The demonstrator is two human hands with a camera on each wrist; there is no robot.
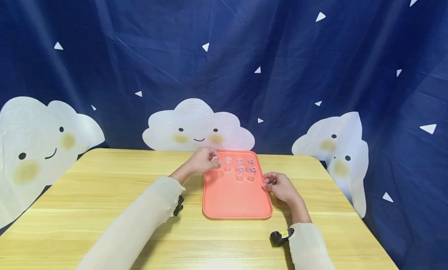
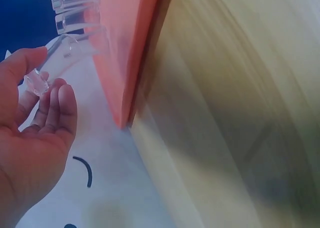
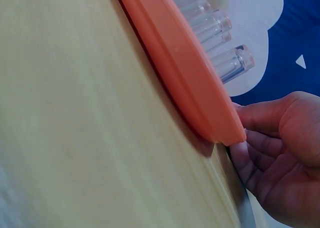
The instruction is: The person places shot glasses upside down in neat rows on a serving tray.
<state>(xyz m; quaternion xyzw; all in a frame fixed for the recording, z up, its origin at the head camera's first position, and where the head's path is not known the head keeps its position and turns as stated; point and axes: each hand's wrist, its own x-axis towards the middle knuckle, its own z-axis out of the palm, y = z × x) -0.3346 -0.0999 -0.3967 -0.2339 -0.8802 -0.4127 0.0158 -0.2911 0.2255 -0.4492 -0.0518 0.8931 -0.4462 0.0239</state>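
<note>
My left hand (image 1: 203, 161) is over the far left corner of a coral-red tray (image 1: 236, 202). In the left wrist view, its thumb and fingertips pinch the thick end of a small clear cup (image 2: 37, 82). My right hand (image 1: 282, 188) holds the tray's right rim, thumb above and fingers below, as the right wrist view shows. Several more clear cups (image 1: 250, 161) stand in rows on the tray's far half. Thick ends point up on the cups (image 3: 242, 58) seen from the right wrist.
The tray lies on a light wood-grain table (image 1: 168, 231). Behind the table hangs a dark blue curtain (image 1: 224, 79) printed with white clouds and triangles. A black wrist camera (image 1: 280, 237) sits at my right cuff, another (image 1: 179, 206) at my left.
</note>
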